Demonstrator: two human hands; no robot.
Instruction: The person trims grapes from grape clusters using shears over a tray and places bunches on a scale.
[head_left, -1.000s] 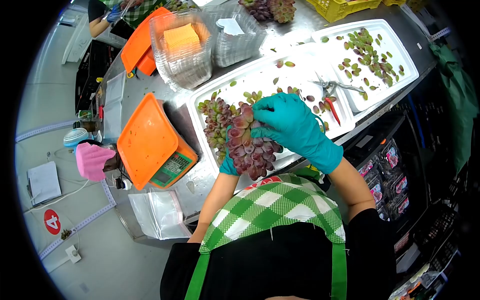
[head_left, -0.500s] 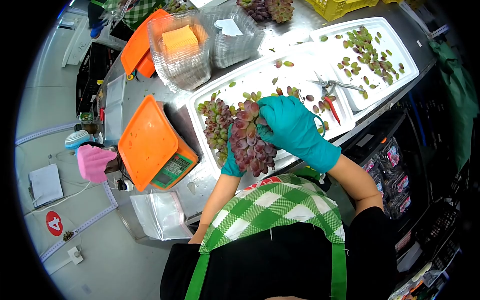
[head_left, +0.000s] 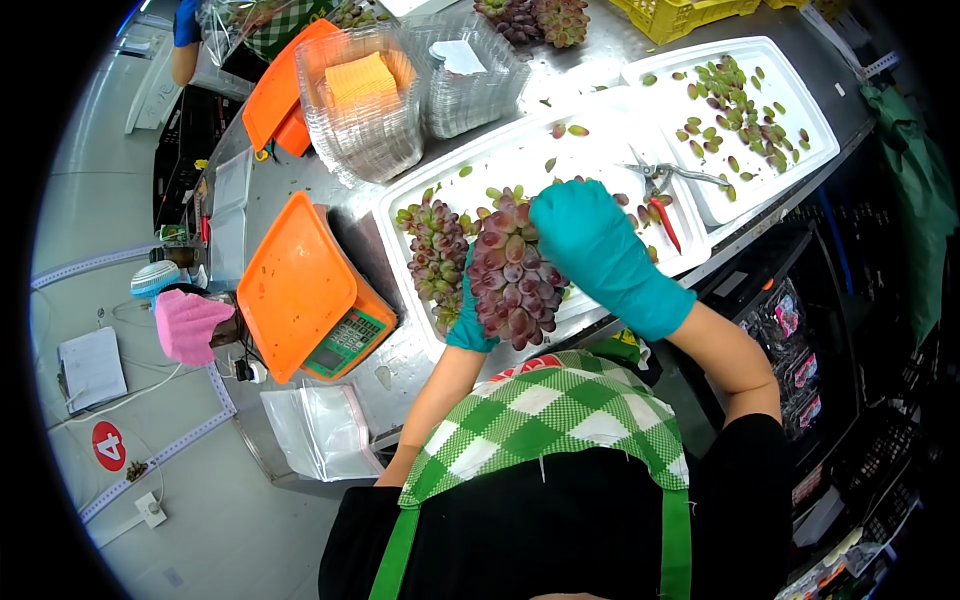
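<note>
A bunch of reddish-purple grapes (head_left: 515, 285) is held up over the near edge of a white tray (head_left: 390, 215). My left hand (head_left: 470, 325), in a teal glove, holds it from behind and below, its fingers mostly hidden by the fruit. My right hand (head_left: 590, 250), gloved alike, is curled closed against the upper right of the bunch; its fingertips and whatever they pinch are out of sight. A second, greener bunch (head_left: 437, 255) lies in the tray to the left. Red-handled snips (head_left: 662, 190) rest toward the tray's right end, among loose grapes.
Another white tray (head_left: 815, 110) with loose grapes stands at the right. An orange scale (head_left: 300, 275) is on the left, beside a plastic bag (head_left: 318, 430). Clear plastic boxes (head_left: 365, 130) are stacked behind. Further back are dark grapes (head_left: 560, 20) and a yellow crate (head_left: 680, 18).
My right hand has turned and shifted slightly right; a ring-shaped handle seen beside it earlier no longer shows. The held bunch has turned a little. A blue-gloved hand at top left has risen.
</note>
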